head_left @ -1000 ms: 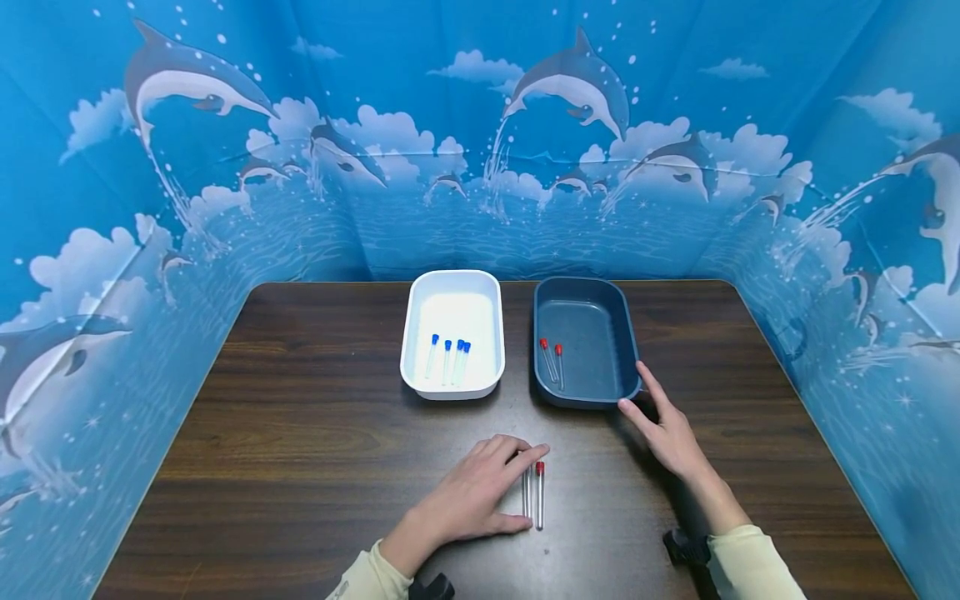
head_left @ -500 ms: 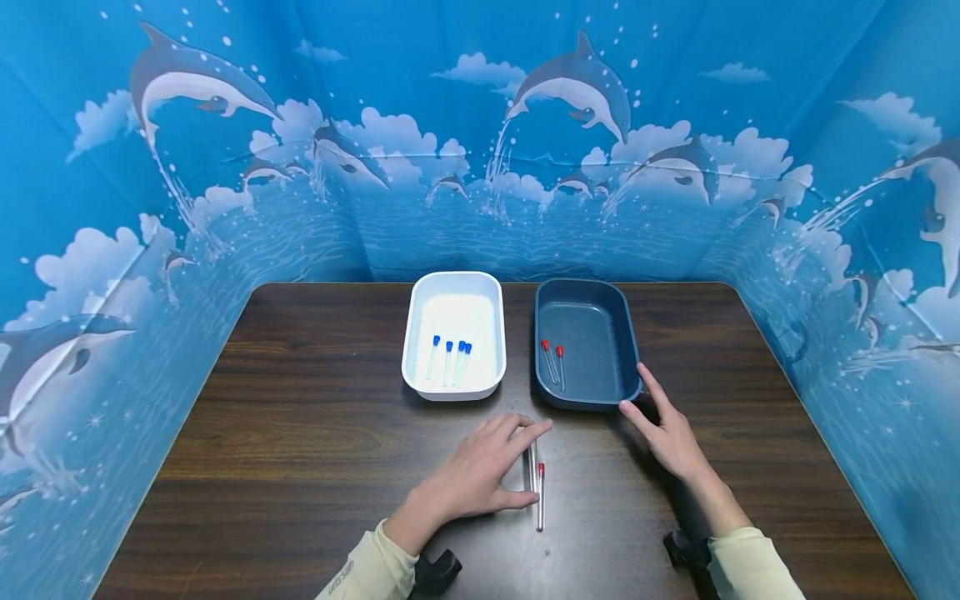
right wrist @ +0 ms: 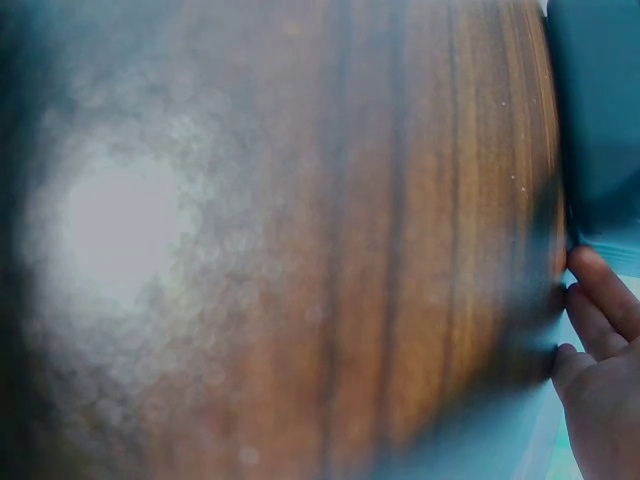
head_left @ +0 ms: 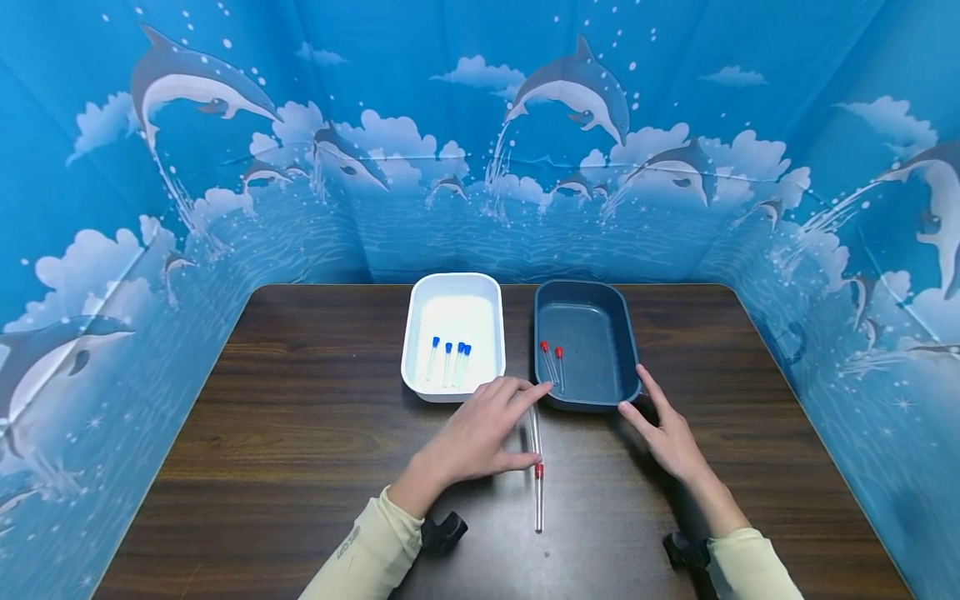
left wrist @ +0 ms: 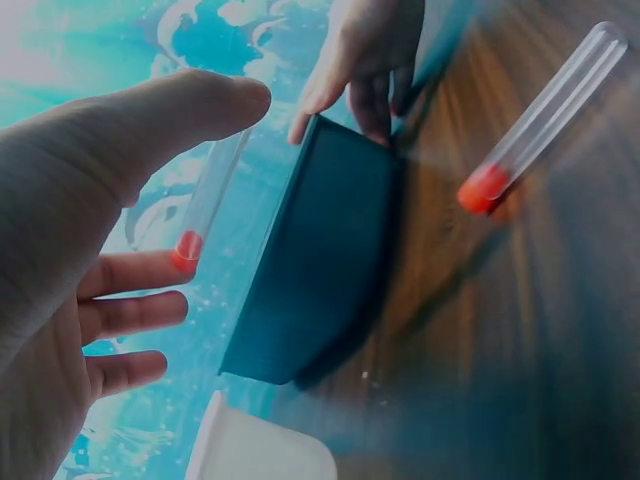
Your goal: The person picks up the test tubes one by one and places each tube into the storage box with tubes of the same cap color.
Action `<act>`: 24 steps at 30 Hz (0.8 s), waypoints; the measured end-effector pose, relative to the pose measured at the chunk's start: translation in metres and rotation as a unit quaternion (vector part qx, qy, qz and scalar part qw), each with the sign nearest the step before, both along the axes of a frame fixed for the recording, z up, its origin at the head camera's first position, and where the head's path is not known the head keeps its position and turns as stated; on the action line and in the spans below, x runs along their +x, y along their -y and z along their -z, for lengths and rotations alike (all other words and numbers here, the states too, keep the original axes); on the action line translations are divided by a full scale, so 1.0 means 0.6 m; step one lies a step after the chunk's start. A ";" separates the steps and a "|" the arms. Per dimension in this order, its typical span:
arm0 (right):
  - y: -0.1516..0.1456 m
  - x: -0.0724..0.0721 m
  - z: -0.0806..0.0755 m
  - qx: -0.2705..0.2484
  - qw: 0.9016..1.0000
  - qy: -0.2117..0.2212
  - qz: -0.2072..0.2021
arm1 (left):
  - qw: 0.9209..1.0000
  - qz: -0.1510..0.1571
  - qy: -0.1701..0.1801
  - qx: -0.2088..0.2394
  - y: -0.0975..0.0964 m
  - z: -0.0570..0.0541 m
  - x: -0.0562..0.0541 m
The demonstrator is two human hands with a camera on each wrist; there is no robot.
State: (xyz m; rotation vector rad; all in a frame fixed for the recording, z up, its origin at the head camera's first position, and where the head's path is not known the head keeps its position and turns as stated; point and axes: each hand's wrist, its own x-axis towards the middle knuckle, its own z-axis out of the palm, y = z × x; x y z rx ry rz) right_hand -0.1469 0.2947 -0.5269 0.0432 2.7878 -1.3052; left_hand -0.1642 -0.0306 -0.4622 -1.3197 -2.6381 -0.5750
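My left hand (head_left: 480, 429) pinches a clear test tube (left wrist: 212, 190) with a red cap between thumb and fingers, close in front of the dark blue tray (head_left: 588, 317). In the left wrist view the tube's red end lies against a finger and its other end at the thumb. A second red-capped test tube (head_left: 538, 500) lies on the table just nearer than the hand. My right hand (head_left: 671, 437) touches the blue tray's near right corner with spread fingers. Inside that tray, two red-capped tubes (head_left: 559, 371) lean on the left side.
To the left of the blue tray stands a white tray (head_left: 457, 283) holding several blue-capped tubes (head_left: 447, 362). Both trays sit toward the far edge of the dark wooden table (head_left: 300, 433). A dolphin-print curtain (head_left: 420, 225) hangs behind and at both sides.
My left hand has lifted the red-capped test tube and moved it forward toward the trays. The right hand stays at the blue tray's corner.
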 end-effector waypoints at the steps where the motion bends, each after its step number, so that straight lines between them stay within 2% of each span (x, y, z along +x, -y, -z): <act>1: 0.000 0.000 0.000 0.000 1.000 0.000 0.000 | 1.000 -0.001 -0.002 0.000 -0.001 -0.002 -0.003; 14: 0.000 -0.002 0.001 -0.004 1.000 -0.002 0.000 | 1.000 -0.009 0.003 0.007 -0.013 -0.016 -0.039; 24: -0.001 -0.002 0.002 -0.002 1.000 -0.002 -0.001 | 1.000 -0.004 0.017 -0.016 -0.032 -0.026 -0.067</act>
